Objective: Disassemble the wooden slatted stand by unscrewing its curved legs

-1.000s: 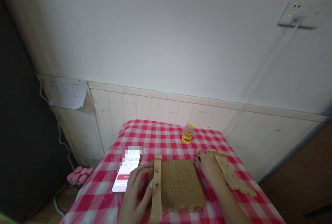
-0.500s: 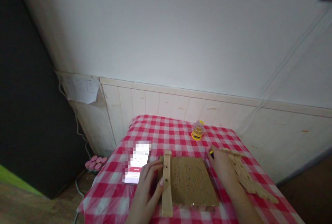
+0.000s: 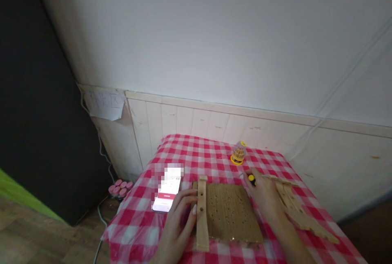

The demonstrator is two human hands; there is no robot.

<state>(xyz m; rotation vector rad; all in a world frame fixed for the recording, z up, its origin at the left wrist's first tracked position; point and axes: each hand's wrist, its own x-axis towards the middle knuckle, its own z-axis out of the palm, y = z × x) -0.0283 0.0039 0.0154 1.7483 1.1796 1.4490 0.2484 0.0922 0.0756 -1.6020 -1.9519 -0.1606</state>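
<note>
A pale wooden strip (image 3: 202, 223) with two dark holes lies lengthwise on the left side of a flat wooden board (image 3: 229, 211). My left hand (image 3: 180, 215) grips the strip's left edge, thumb and fingertips against it. Many small holes dot the board. To the right of the board, my right hand (image 3: 260, 190) is closed around a small screwdriver (image 3: 251, 178) with a yellow and black handle end. Most of its handle is hidden by the fingers. More pale wooden strips (image 3: 301, 217) lie beyond my right hand, partly covered by it.
A clear domed bit case (image 3: 239, 152) with a yellow base stands near the back of the table. A lit phone (image 3: 168, 192) lies left of my left hand. The red-and-white checked tablecloth (image 3: 190, 149) reaches the panelled wall. Pink-lidded containers (image 3: 121, 187) sit low at the left.
The view has shifted slightly, moving everything a little to the right. My right hand has turned, and more of the screwdriver's yellow end shows. My left hand stays on the strip.
</note>
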